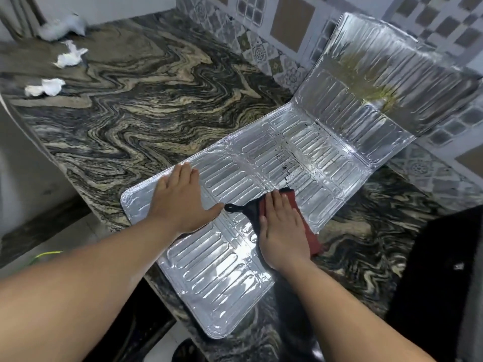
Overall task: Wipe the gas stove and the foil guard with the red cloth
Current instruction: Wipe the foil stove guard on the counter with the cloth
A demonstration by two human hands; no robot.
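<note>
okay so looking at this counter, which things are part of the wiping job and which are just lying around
Part of the job:
foil guard, flat on the counter, far panel up against the wall
red cloth, under the right hand
left hand, pressing the foil

Lying about:
crumpled tissues
marble counter

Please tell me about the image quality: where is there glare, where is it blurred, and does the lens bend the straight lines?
Head view: strong glare on the foil guard, brightest on its raised far panel; the crumpled white tissues at far left look soft and blurred; the wide lens bows the marbled counter edges and stretches both forearms; the right hand on the red cloth and the left hand are fairly sharp.
</note>
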